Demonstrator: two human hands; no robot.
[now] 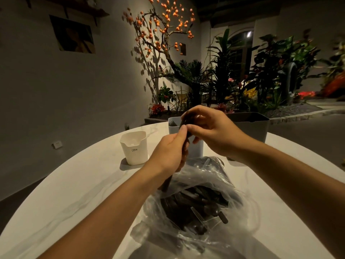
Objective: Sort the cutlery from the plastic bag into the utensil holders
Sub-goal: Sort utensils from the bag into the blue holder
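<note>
Bag (203, 186) crinkles nearest; both hands, left (169, 152) and right (209, 129), pinch dark cutlery (185, 126), seemingly light, stiff, best held mid-handle.

A white holder (134, 147) with dark lettering stands at centre left on a white table (74, 184) with faint grey veining, a pale grey holder (172, 126) and a dark grey bin (250, 128) sit mid-frame, and dark brown cutlery (192, 206) fills the clear bag (205, 230) at lower centre.
</note>
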